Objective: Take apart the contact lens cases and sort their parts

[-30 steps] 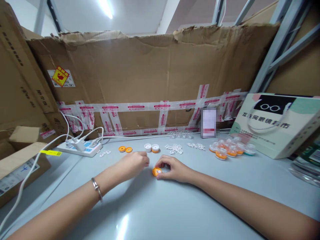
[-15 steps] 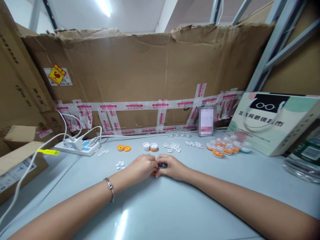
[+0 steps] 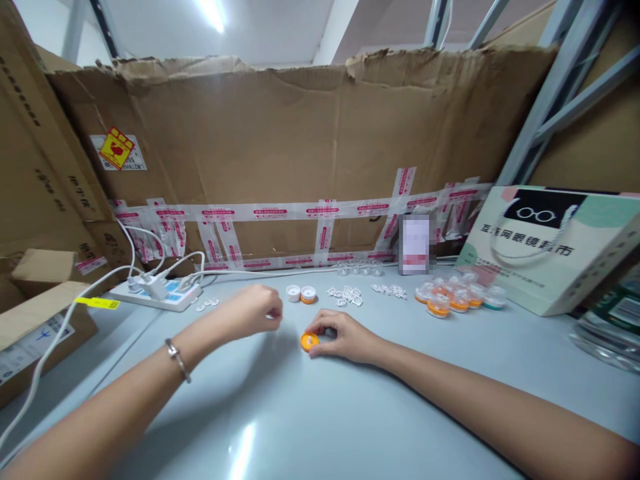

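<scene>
My right hand rests on the grey table and pinches a small round orange cap between thumb and fingers. To its left, a hand's width away, my left hand hovers just above the table with its fingers curled together; whether they hold a small piece is hidden. A metal bracelet sits on my left wrist. Two small white and orange caps lie just behind both hands.
Small white clips and clear cups lie further back. Finished orange and clear round pieces cluster at right beside a paper bag. A power strip with white cables sits at left. A taped cardboard wall closes the back.
My left hand has drawn away from the orange cap to the left and back. The cap, covered by both hands half a second ago, shows again under my right fingers.
</scene>
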`<state>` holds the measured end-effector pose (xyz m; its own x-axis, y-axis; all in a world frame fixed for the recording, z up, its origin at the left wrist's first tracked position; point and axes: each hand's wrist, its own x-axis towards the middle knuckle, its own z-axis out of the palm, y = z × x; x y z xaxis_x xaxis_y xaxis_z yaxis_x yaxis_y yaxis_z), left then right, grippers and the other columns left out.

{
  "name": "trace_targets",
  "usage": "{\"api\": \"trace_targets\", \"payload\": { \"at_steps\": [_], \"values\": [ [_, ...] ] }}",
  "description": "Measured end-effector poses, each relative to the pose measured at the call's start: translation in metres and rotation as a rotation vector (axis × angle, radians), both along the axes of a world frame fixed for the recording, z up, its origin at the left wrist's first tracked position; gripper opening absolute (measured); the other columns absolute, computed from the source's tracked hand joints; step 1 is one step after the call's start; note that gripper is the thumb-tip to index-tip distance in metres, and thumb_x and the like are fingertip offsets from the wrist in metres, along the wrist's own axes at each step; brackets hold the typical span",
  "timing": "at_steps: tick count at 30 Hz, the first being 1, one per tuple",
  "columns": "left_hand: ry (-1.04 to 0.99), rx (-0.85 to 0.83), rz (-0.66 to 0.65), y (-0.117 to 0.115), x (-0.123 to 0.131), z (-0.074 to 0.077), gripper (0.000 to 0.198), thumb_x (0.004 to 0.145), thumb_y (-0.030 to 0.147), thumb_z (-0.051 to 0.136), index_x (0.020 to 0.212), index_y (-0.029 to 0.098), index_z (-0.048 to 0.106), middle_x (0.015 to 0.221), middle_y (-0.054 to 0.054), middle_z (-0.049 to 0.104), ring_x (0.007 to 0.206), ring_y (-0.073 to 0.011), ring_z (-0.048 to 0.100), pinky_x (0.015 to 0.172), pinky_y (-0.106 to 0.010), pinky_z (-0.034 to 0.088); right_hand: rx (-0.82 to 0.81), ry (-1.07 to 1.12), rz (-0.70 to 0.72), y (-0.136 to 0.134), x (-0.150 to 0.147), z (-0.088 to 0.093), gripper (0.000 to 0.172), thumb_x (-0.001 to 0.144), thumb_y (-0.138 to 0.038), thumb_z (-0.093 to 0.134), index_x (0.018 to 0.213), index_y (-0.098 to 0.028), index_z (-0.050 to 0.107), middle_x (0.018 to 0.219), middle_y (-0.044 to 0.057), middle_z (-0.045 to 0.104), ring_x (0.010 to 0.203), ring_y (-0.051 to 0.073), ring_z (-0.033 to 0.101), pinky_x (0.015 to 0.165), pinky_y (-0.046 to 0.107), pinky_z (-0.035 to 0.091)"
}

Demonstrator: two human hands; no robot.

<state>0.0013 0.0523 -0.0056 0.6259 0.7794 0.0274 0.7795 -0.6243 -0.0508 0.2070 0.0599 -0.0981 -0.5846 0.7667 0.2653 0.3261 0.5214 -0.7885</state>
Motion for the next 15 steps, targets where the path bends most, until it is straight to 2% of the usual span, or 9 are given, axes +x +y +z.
{"api": "trace_targets", "payload": {
  "at_steps": [3,5,10,15],
  "values": [
    [0.253,-0.028,0.239,-0.001,-0.015,0.016,0.017,0.064,0.009,0.051,0.059,0.016,0.066,0.061,-0.006,0.063,0.056,-0.0190,0.058,0.048,-0.025,0.034,0.002,-0.007,-0.004,-0.001,0.002,0.001,0.030,0.061,-0.036,0.075,0.085,-0.019,0.069,0.084,0.004,0.061,0.078,0.017,0.056,0.074,0.030,0.045],
    [0.332,-0.050,0.300,-0.001,-0.019,0.016,0.014,0.062,0.010,0.054,0.060,0.017,0.067,0.064,-0.007,0.064,0.057,-0.0212,0.059,0.048,-0.025,0.035,0.000,-0.013,-0.005,-0.001,0.003,0.001,0.030,0.062,-0.036,0.074,0.086,-0.019,0.068,0.085,0.004,0.060,0.078,0.017,0.056,0.074,0.030,0.045],
    [0.320,-0.087,0.305,0.000,-0.020,0.004,0.003,0.060,0.016,0.064,0.061,0.017,0.067,0.068,-0.009,0.064,0.065,-0.0223,0.061,0.056,-0.027,0.042,0.007,-0.020,-0.011,-0.001,0.001,0.001,0.031,0.062,-0.036,0.074,0.086,-0.017,0.069,0.085,0.004,0.060,0.079,0.018,0.056,0.075,0.030,0.045],
    [0.275,-0.065,0.291,0.002,-0.025,-0.001,0.003,0.063,0.018,0.065,0.062,0.015,0.066,0.067,-0.010,0.064,0.067,-0.0227,0.062,0.060,-0.029,0.044,0.003,-0.017,-0.016,-0.001,-0.001,0.002,0.031,0.062,-0.035,0.074,0.087,-0.018,0.068,0.085,0.004,0.060,0.079,0.017,0.056,0.075,0.030,0.045]
  ]
}}
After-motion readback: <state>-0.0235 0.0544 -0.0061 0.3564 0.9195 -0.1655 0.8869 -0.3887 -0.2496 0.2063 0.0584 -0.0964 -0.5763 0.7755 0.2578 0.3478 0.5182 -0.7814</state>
